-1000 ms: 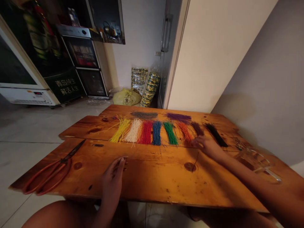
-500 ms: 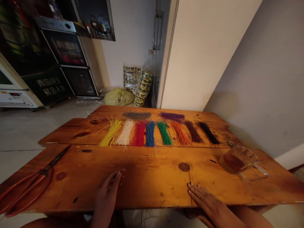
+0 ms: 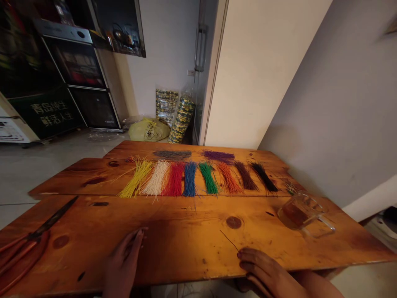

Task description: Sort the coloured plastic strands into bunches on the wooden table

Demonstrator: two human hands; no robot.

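My right hand [image 3: 263, 267] is at the table's front edge, its fingers curled together on a thin dark strand [image 3: 228, 240] that sticks out up and to the left. My left hand [image 3: 127, 252] rests on the wood left of centre, fingers bent and close together; whether anything is between them is too small to tell. Beyond the hands lies a row of strand bundles: yellow [image 3: 136, 179], white [image 3: 156, 178], red [image 3: 176, 179], blue [image 3: 190, 179], green [image 3: 209, 178], orange [image 3: 228, 178], brown [image 3: 246, 176] and black [image 3: 264, 176]. Behind them are grey [image 3: 173, 155] and purple [image 3: 218, 156] bundles.
Large red-handled scissors [image 3: 37, 236] lie at the left of the wooden table [image 3: 186, 227]. A glass mug of brown liquid [image 3: 294, 213] stands at the right, beside a small heap of scraps [image 3: 290, 186]. A yellow bag [image 3: 149, 130] is on the floor behind.
The view has shifted, so the table items sit further left. My right hand's fingers have curled, and the dark strand now slants to the left instead of standing nearly straight.
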